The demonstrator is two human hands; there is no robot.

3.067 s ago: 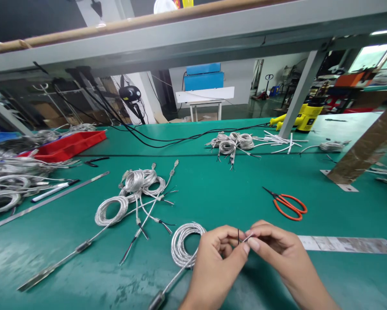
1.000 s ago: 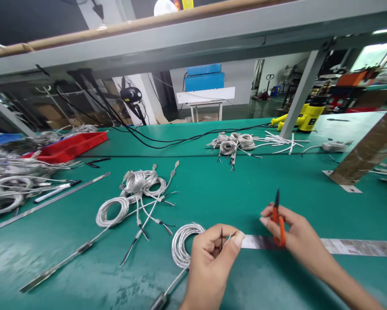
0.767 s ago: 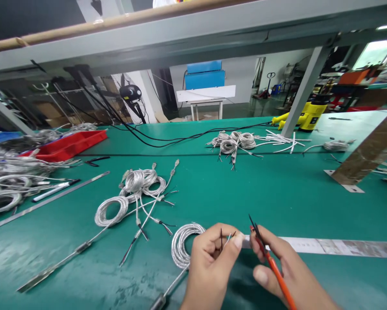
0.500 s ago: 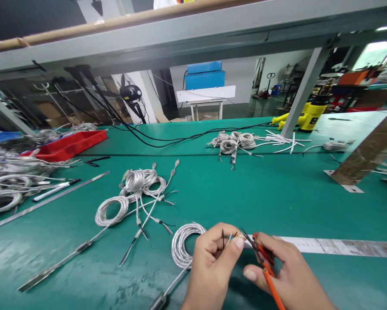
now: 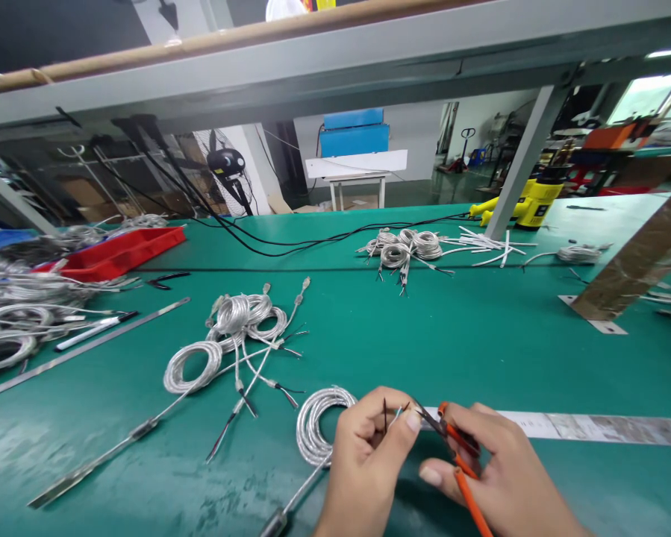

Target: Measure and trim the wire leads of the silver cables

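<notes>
The left hand point(image 5: 369, 459), thumb and forefinger pinched together, has hold of thin wires point(image 5: 392, 419), whose dark and pale ends project above the fingers. The right hand point(image 5: 497, 462) is curled about the orange-handled scissors point(image 5: 469, 496); the handles stand apart, and the dark blades reach the left thumb tip, though whether they touch the wires cannot be told. Just beside the left hand, and partly hidden by it, lies a coil of clear-sheathed cable point(image 5: 313, 432), its lead running to a grey cylinder point(image 5: 275, 522) at the lower edge. Behind the right hand, a steel ruler point(image 5: 593, 428) lies flat on the green bench point(image 5: 369, 328). Farther left is a group of coils point(image 5: 233, 313) with stripped, multicoloured ends. Beyond a metal strip point(image 5: 83, 350) and a white pen point(image 5: 92, 333) stands a shallow red tray point(image 5: 139, 257), lying at a slant; heaped cables point(image 5: 16, 287) crowd its left end, some crossing its rim, and how many lie inside cannot be made out. Toward the far edge are more coils point(image 5: 395, 256), white tubes point(image 5: 481, 240) beside them, and a yellow device point(image 5: 533, 207) behind the shelf post point(image 5: 522, 160).
</notes>
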